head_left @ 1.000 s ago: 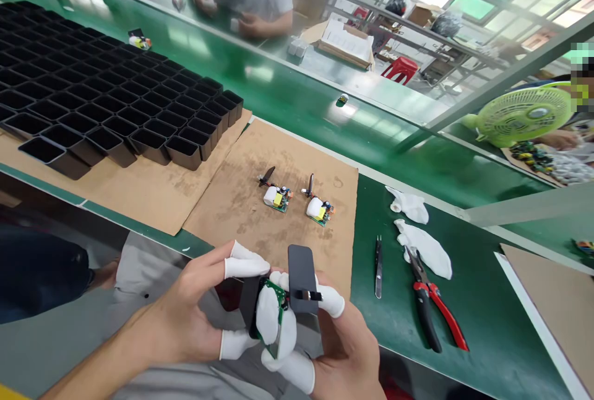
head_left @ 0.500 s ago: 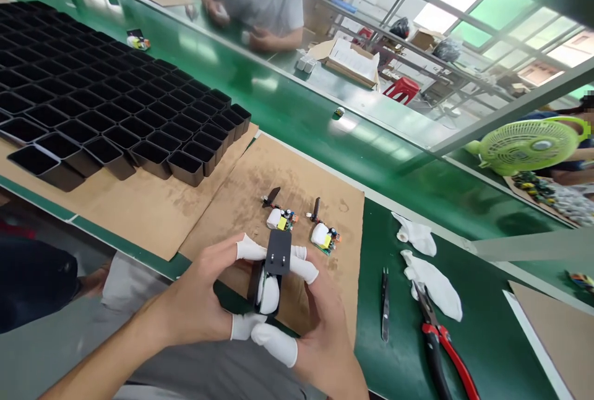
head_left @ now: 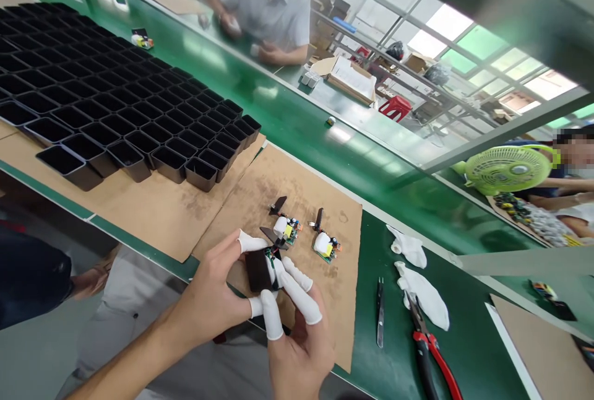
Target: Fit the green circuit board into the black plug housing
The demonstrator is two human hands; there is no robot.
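Observation:
My left hand point(head_left: 213, 298) and my right hand point(head_left: 297, 338), both with white finger cots, meet over the near edge of a brown cardboard sheet point(head_left: 250, 202). Together they grip a black plastic casing point(head_left: 257, 270) with a small green circuit board point(head_left: 270, 257) set partly into it; a black lid piece sticks up at its top. Just beyond the hands, two more circuit boards point(head_left: 286, 228) point(head_left: 325, 245), each with a white block and a black tab, lie on the cardboard.
Rows of several open black casings point(head_left: 116, 121) cover the left of the bench. Tweezers point(head_left: 379, 312), red-handled pliers point(head_left: 429, 350) and white gloves point(head_left: 420, 285) lie on the green mat at right. A conveyor belt point(head_left: 297, 121) runs behind; people work beyond it, near a green fan point(head_left: 505, 169).
The hands have moved forward over the cardboard and turned the assembly. The lid that my right hand held up flat is now folded down against the casing, with the board pushed into it.

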